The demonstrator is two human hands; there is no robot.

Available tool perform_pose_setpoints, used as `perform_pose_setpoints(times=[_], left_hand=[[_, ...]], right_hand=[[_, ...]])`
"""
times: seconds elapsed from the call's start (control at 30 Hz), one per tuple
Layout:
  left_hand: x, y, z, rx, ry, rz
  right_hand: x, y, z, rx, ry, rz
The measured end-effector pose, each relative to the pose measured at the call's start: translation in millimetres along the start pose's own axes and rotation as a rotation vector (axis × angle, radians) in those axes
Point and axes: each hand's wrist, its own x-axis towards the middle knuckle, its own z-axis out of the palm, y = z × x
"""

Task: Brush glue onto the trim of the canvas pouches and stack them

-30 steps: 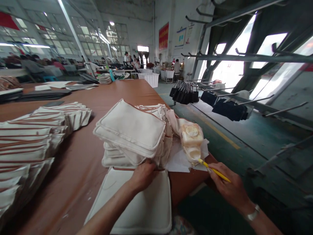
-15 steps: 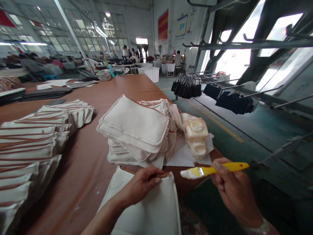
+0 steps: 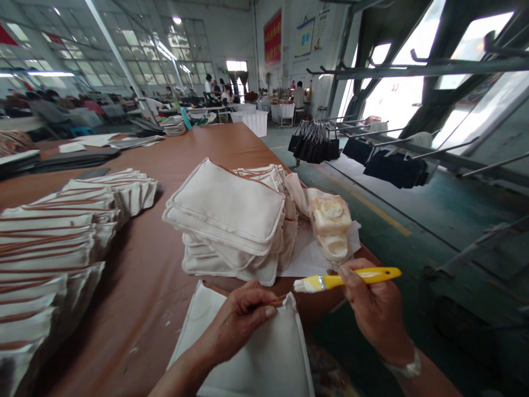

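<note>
My left hand (image 3: 239,320) pinches the top edge of a cream fabric bag (image 3: 256,358) that lies flat at the near edge of the brown table (image 3: 157,286). My right hand (image 3: 372,314) grips a yellow-handled brush (image 3: 343,279), held level just right of that edge, bristles pointing left. Behind it a glue-crusted container (image 3: 330,226) sits on white paper (image 3: 306,256). A stack of the same cream bags (image 3: 227,220) stands just beyond my left hand.
Rows of striped cream pieces (image 3: 61,231) fan along the table's left side. Dark bags (image 3: 314,146) hang on a rack over the green floor at right. White bins (image 3: 256,121) stand at the table's far end. People work in the background.
My right hand lifted the brush off the glue container and brought it left and level beside the bag's top edge. My left hand closed on that edge.
</note>
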Motion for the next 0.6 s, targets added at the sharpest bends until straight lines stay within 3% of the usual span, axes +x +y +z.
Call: perform_pose_setpoints(times=[0.2, 0.33, 0.4, 0.6], left_hand=[[-3.0, 0.2, 7.3, 0.143, 0.107, 0.160], [-12.7, -1.4, 14.5, 0.519, 0.262, 0.531], [-17.7, 2.0, 16.6, 0.698, 0.280, 0.698], [-19.4, 22.7, 18.2, 0.926, 0.238, 0.904]], right_hand=[[-2.9, -9.0, -2.6, -0.010, -0.123, -0.057], [7.6, -16.0, -13.2, -0.033, -0.011, -0.067], [12.8, -22.7, -20.8, 0.020, -0.002, -0.048], [17.0, -59.9, -21.2, 0.018, -0.221, -0.163]])
